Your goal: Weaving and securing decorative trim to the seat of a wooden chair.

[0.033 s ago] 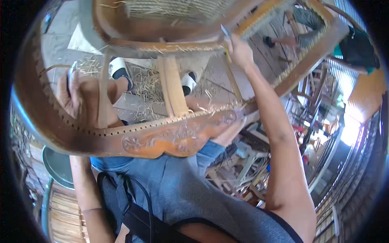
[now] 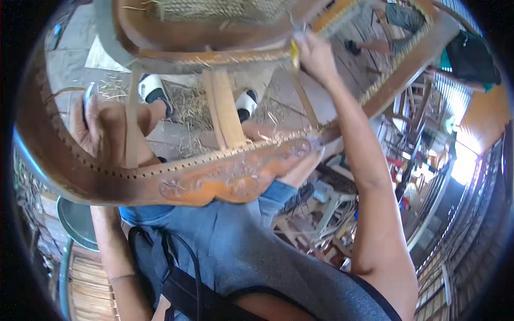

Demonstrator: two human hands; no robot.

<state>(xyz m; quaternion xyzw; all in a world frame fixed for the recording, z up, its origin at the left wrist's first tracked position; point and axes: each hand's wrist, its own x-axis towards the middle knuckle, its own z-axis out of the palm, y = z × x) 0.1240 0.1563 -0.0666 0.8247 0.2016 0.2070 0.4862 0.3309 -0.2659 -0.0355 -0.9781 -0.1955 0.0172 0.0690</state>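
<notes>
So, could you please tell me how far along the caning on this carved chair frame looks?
Done: a woven panel fills the frame's top end. In hand: the right hand works a yellow-handled tool at that panel's edge, and the left hand steadies the frame near a loose cane strip. Left: the middle is open, and the row of holes along the carved rail looks empty.

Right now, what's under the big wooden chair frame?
Under the chair frame show two white shoes, straw on the floor and blue jeans. The frame hides the legs between.

Straw-littered concrete floor [image 2: 176, 109], cluttered workshop, bright daylight opening [image 2: 465, 163]
</notes>
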